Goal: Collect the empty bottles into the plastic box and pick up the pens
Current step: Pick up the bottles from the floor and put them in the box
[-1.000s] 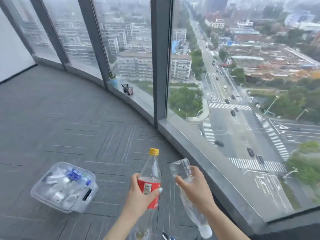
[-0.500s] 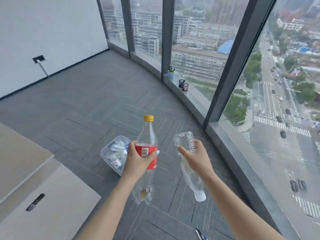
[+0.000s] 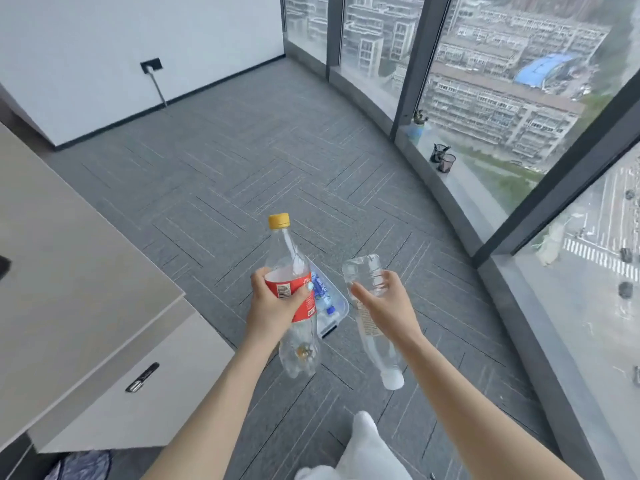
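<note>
Grey carpet-tile floor (image 3: 263, 174) carries a clear plastic box (image 3: 341, 306) of bottles, located directly beyond the left hand's fingers (image 3: 304, 296). Two mesh cups (image 3: 442, 158) stand on the window ledge (image 3: 464, 188).

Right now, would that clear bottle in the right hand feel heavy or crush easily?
The clear bottle looks empty, so it is probably very light. Its thin see-through wall suggests it would dent under a firm squeeze from the right hand. Being round, it would likely roll if laid on the carpet.
</note>
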The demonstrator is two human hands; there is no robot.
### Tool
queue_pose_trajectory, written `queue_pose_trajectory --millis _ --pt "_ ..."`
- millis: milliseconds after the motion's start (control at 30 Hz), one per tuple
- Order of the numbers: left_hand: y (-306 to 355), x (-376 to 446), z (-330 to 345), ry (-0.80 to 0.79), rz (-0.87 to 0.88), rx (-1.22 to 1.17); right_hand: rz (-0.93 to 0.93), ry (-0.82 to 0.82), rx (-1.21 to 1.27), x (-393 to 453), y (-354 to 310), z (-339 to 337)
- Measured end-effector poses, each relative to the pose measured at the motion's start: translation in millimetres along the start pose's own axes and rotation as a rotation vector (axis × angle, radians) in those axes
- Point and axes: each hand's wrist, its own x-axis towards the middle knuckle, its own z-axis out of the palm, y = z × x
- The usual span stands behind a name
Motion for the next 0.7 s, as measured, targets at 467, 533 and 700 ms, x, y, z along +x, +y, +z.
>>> queue_pose_trajectory --millis 467,533,700 --pt "-30 107 0 0.124 -0.191 -0.023 0.088 -0.177 -0.089 136 -2 53" --pt "-38 119 1 0.134 -0.213 -0.026 0.113 -0.170 -0.100 149 1 60" --pt "-68 164 4 0.121 -0.302 -0.070 0.214 -0.172 -0.108 192 17 86"
